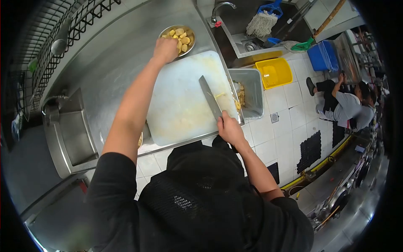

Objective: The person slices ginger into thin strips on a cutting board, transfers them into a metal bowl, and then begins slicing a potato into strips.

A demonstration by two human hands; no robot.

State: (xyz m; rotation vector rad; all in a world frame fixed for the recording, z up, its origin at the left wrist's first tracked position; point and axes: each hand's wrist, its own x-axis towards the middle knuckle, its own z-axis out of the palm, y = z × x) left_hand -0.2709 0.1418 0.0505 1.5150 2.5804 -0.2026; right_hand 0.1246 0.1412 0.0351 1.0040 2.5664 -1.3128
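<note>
My left hand (166, 49) reaches over the near left rim of a round metal bowl (193, 38) at the back of the counter. Its fingers are curled down among pale yellow peeled chunks (179, 32), and what they hold is hidden. My right hand (230, 129) is closed around the handle of a broad cleaver (210, 99). The blade lies over the right part of a large white cutting board (176, 101), pointing away from me. A small yellow scrap (219, 95) is on the board beside the blade.
A grey bin (253, 94) with peelings stands below the counter's right edge, beside a yellow tub (275, 73). A sink (77, 130) is at left. Behind are a mop (262, 24) and a blue bin (322, 56). A person (346, 103) sits low at far right.
</note>
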